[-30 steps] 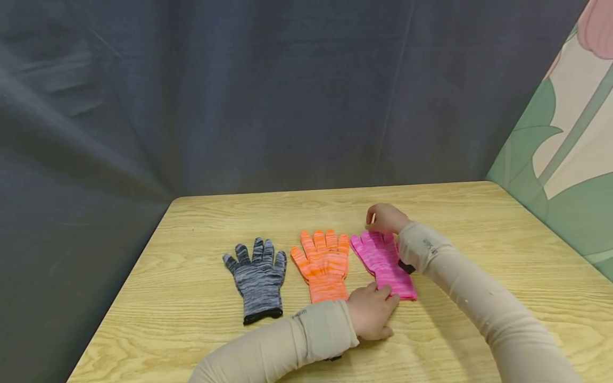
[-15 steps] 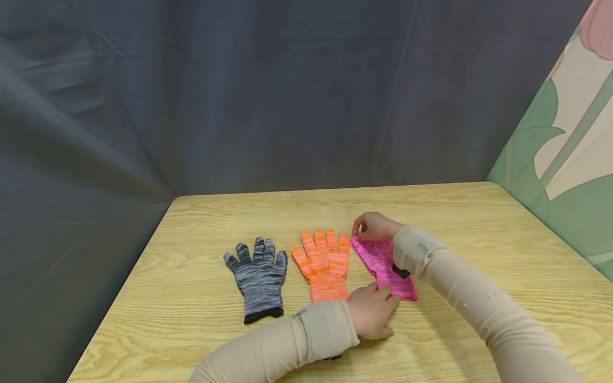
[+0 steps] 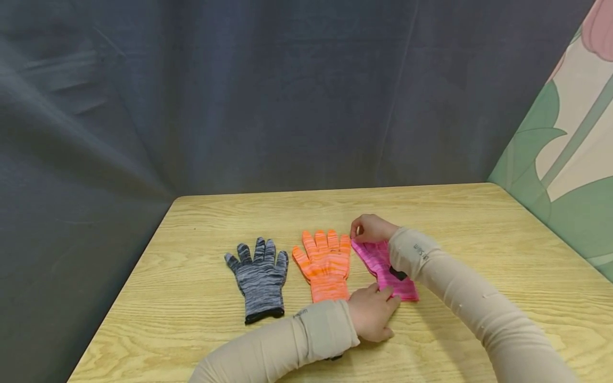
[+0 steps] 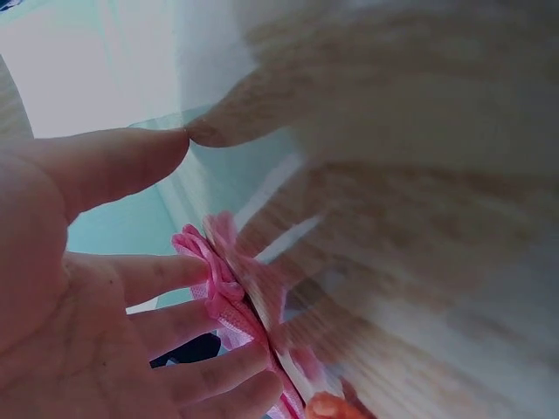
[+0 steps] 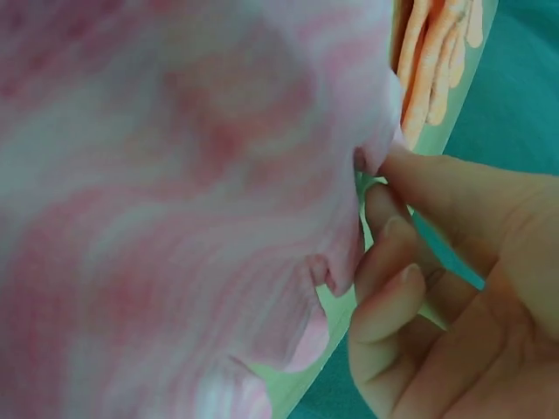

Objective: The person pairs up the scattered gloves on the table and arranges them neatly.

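Observation:
A pink striped knit glove point(image 3: 378, 263) lies flat at the right of a row of gloves, its cuff toward the person. My right hand point(image 3: 373, 229) pinches the tip of its leftmost finger between thumb and forefinger; in the right wrist view the other fingers of that hand point(image 5: 463, 279) are curled. The right hand and sleeve hide most of the glove's fingers. Across the cuff, my left hand point(image 3: 372, 314) rests with straight fingertips on the fabric. In the left wrist view the pink cuff point(image 4: 231, 310) lies along those fingertips, thumb spread apart.
An orange striped glove point(image 3: 328, 271) lies just left of the pink one, its cuff partly behind the left sleeve. Farther left is a grey-black glove point(image 3: 262, 282). Dark cloth point(image 3: 287, 96) stands behind the wooden table point(image 3: 191, 298); a flower-patterned panel point(image 3: 574, 159) borders the right side.
My right hand has moved left along the pink glove's fingertips to its leftmost finger and settled there. The left hand keeps its place on the cuff.

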{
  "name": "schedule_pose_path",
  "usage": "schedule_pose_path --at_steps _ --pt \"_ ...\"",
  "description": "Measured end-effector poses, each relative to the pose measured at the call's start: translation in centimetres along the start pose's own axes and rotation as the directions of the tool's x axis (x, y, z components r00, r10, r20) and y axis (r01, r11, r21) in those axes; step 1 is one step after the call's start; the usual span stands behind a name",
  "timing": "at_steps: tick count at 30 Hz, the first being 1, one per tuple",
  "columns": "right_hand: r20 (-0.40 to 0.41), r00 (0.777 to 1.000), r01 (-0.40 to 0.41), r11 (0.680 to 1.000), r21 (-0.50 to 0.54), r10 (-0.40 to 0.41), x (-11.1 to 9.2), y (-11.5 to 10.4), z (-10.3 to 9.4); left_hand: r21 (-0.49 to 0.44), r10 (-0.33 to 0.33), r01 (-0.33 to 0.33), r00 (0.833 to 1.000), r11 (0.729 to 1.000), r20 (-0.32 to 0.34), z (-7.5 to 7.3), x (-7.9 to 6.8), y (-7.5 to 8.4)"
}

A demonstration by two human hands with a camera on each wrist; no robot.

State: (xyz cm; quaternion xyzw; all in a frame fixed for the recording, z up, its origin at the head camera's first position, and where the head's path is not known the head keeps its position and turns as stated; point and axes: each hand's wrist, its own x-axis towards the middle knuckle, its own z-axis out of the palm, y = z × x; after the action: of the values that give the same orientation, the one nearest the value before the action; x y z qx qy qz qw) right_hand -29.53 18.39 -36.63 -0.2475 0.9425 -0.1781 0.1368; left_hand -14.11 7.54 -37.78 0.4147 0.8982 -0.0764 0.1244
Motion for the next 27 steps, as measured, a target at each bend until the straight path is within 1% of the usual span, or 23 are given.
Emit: schedule_pose_path --at_steps 4,7,11,16,18,20,23,27 --pt "-0.033 0.999 0.006 0.999 -0.039 -0.007 0.0 0.0 0.0 0.011 -0.008 0.008 1.000 1.000 -0.001 -0.2 0.0 0.1" --pt "-0.051 0.999 -0.014 0.998 -0.064 0.011 0.0 0.1 -0.1 0.013 -0.009 0.009 1.000 1.000 -0.001 -0.3 -0.1 0.0" --pt "-0.051 0.998 -0.047 0.997 -0.068 0.044 0.1 0.5 -0.2 0.008 -0.006 0.006 1.000 1.000 -0.005 -0.3 -0.2 -0.1" --pt "-0.086 0.995 -0.056 0.996 -0.072 0.049 -0.3 0.9 -1.0 0.007 -0.009 0.009 1.000 1.000 -0.010 -0.3 -0.2 -0.2" --pt "-0.099 0.992 -0.091 0.993 -0.081 0.083 -0.6 1.2 -1.5 0.010 -0.009 0.009 1.000 1.000 -0.012 -0.3 -0.2 -0.2" --pt "-0.095 0.988 -0.134 0.987 -0.091 0.125 -0.8 1.5 -1.9 0.012 -0.009 0.009 1.000 1.000 -0.010 -0.3 -0.2 -0.2" --pt "-0.074 0.983 -0.173 0.979 -0.109 0.165 -1.0 1.9 -2.1 0.015 -0.010 0.010 1.000 1.000 -0.007 -0.3 -0.2 -0.2" --pt "-0.069 0.984 -0.169 0.979 -0.110 0.162 -1.0 2.3 -1.9 0.020 -0.011 0.011 1.000 1.000 -0.006 -0.2 -0.1 -0.1"
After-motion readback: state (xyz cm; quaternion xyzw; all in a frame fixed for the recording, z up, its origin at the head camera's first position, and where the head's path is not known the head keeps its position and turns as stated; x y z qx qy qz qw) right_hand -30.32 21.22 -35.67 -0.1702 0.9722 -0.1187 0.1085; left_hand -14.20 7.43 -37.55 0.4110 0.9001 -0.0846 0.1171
